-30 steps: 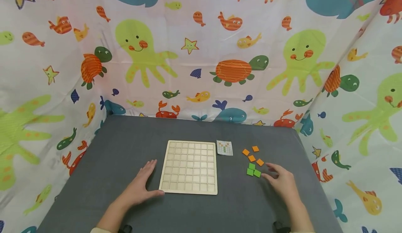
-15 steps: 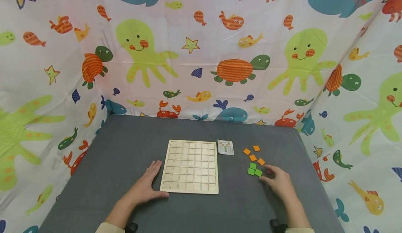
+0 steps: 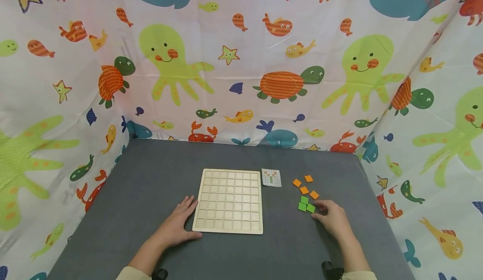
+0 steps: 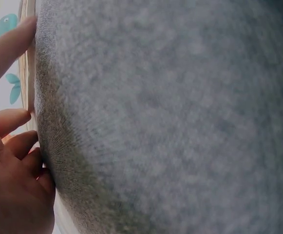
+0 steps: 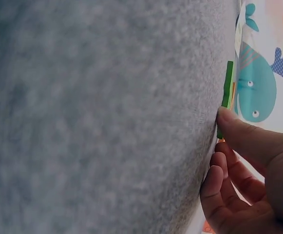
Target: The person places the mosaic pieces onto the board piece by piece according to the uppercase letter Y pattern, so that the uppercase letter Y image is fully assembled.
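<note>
A pale wooden grid board point(image 3: 227, 201) lies flat on the grey table. My left hand point(image 3: 175, 225) rests at its left side, with fingers along the edge and thumb by the near left corner. In the left wrist view the fingers point(image 4: 22, 145) reach the board's side. Right of the board lie three small green tiles point(image 3: 303, 206), close together. My right hand point(image 3: 333, 219) is beside the rightmost one, thumb and index finger at its edges. In the right wrist view the thumb overlaps a green tile point(image 5: 227, 85); a firm pinch does not show.
Several orange tiles point(image 3: 304, 190) lie just behind the green ones. A small card point(image 3: 271, 177) printed with a coloured grid pattern lies by the board's far right corner. A curtain point(image 3: 234, 99) with sea animals hangs behind and beside the grey table point(image 3: 166, 158).
My left hand has shifted right, closer against the board's left edge. The right hand has moved slightly left, up to the rightmost green tile. The tiles, card and board keep their arrangement.
</note>
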Tool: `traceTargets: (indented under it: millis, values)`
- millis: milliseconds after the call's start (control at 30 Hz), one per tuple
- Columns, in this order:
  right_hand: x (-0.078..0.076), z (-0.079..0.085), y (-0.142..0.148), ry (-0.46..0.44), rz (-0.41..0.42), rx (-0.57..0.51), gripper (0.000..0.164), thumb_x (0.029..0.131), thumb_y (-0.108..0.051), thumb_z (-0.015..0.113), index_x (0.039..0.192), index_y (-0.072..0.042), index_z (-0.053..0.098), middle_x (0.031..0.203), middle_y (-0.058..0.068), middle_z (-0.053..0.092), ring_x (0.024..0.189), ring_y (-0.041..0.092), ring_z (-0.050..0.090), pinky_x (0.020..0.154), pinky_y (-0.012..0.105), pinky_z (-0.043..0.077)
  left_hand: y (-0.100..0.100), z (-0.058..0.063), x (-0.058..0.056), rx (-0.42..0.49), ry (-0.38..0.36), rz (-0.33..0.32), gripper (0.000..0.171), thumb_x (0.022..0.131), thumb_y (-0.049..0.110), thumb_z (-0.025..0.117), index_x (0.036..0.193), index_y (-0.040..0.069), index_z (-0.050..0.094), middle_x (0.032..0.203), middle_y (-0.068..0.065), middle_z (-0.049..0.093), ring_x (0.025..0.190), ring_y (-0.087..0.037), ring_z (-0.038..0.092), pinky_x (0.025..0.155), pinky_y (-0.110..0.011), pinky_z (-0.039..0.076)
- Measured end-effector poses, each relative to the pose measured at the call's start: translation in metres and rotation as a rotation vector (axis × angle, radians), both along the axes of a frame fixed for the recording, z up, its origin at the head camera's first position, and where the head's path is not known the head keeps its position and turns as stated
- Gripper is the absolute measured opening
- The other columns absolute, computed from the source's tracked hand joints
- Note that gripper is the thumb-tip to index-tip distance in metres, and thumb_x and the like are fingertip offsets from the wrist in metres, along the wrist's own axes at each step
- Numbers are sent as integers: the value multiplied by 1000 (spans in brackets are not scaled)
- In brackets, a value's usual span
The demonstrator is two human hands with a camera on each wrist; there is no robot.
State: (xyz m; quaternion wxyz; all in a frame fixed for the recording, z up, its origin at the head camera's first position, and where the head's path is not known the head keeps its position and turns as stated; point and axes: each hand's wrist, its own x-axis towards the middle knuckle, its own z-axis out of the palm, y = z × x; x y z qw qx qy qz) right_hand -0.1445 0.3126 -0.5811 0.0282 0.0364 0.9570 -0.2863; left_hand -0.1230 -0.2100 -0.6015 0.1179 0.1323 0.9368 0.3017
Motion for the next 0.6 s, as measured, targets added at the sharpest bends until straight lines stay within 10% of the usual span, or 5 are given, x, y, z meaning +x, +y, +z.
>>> traceTargets:
  millis: [600]
  values:
    - [-3, 4, -5, 2, 41, 34, 29, 88, -9, 78, 115, -1, 73, 100, 12, 66, 86, 22, 63, 74, 46, 54, 0, 0, -3, 11, -9, 7, 107, 75, 55, 84, 157, 9, 35, 167, -15, 23, 156, -37, 13, 123, -60, 17]
